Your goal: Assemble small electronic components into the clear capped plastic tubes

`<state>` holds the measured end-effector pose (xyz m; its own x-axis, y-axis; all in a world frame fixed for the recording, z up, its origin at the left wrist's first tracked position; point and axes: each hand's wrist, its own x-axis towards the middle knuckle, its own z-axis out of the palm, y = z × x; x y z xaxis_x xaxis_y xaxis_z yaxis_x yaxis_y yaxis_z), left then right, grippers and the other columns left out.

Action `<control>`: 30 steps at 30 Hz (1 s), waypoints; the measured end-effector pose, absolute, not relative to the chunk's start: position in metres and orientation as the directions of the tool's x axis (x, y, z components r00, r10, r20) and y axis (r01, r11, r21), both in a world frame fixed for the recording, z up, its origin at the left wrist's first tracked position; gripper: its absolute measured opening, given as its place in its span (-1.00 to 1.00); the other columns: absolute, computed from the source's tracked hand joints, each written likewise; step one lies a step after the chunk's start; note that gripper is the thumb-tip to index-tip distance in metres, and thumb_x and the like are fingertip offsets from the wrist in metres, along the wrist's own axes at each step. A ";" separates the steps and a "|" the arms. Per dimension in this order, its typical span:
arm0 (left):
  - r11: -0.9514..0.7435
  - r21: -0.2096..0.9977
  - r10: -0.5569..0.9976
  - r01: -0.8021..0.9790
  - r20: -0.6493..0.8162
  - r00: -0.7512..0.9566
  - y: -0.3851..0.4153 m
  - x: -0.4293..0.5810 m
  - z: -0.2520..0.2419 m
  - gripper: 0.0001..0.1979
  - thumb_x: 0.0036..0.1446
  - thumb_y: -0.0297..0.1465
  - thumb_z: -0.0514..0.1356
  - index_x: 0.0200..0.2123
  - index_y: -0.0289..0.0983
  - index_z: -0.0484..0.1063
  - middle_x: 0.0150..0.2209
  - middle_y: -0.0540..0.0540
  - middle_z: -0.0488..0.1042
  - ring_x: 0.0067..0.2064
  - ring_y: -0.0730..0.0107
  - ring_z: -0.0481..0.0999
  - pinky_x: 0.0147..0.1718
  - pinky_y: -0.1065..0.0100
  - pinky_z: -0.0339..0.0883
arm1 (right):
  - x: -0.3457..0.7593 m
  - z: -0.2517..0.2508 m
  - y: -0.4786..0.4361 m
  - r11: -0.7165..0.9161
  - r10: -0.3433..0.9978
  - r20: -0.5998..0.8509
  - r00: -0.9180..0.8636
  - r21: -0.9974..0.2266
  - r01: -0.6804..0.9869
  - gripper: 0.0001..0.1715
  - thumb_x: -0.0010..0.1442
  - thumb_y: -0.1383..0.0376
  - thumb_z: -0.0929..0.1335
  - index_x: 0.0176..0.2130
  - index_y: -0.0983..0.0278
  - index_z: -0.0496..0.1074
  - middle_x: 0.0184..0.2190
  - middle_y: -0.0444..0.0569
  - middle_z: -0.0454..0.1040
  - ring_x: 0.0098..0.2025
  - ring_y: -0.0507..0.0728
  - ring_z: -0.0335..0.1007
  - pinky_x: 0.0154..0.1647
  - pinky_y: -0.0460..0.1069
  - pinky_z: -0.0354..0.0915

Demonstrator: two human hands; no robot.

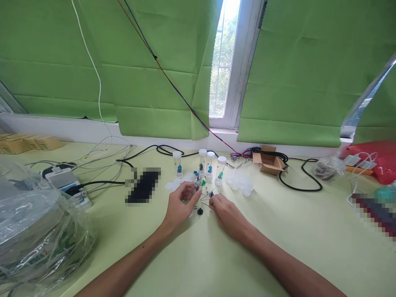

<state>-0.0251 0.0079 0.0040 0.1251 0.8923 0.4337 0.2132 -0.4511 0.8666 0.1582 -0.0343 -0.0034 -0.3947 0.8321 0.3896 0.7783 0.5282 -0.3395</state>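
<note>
My left hand [182, 202] is curled, thumb and fingers around a clear tube-like piece that is partly hidden. Close on its right, my right hand [224, 210] has its fingers pinched at thin metal wires beside a small dark part [211, 194]. A black round piece [200, 211] lies on the table between the wrists. Behind the hands stand clear tubes with white caps, one with a blue part [179, 168], one with another blue part [210, 169] and one with a green part [220, 175]. White translucent caps [246, 192] lie to the right.
On the pale green table [198, 264], a plastic-wrapped bundle [40, 231] fills the left side. A blurred dark object [144, 185], cables and an open cardboard box [269, 161] lie farther back. A red bag [380, 161] is at the right.
</note>
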 end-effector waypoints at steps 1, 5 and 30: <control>-0.452 0.865 0.892 0.218 0.435 0.123 0.008 -0.025 0.005 -0.77 0.10 -0.22 0.28 -0.25 -0.23 0.43 -0.39 -0.03 0.49 -0.33 0.36 0.50 -0.34 0.39 0.39 | 0.159 -0.005 -0.034 0.525 0.835 0.396 -0.382 -0.366 0.769 -0.78 0.31 0.51 0.16 -0.31 0.26 0.24 -0.35 -0.01 0.37 -0.33 0.12 0.31 -0.32 -0.02 0.28; -0.463 0.855 0.886 0.234 0.444 0.131 0.008 -0.025 0.006 -0.77 0.10 -0.22 0.27 -0.24 -0.24 0.42 -0.39 -0.03 0.49 -0.33 0.37 0.50 -0.35 0.40 0.39 | 0.160 -0.010 -0.031 0.528 0.834 0.430 -0.347 -0.434 0.730 -0.79 0.32 0.49 0.15 -0.27 0.26 0.25 -0.31 0.02 0.39 -0.28 0.14 0.32 -0.28 0.00 0.29; -0.629 0.501 0.715 0.594 0.672 0.191 0.011 -0.031 0.009 -0.79 0.15 -0.27 0.25 -0.19 -0.24 0.41 -0.41 0.00 0.47 -0.41 0.43 0.41 -0.37 0.41 0.31 | 0.155 -0.009 -0.041 0.659 0.744 0.485 -0.460 -0.421 0.623 -0.84 0.31 0.23 0.32 -0.17 0.28 0.39 -0.25 0.02 0.42 -0.24 0.14 0.36 -0.23 0.01 0.31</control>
<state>-0.0309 0.0107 0.0094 0.1908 0.7153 0.6722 0.5940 -0.6293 0.5011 0.1549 -0.0406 -0.0095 -0.4598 0.7441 0.4846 0.6232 0.6592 -0.4209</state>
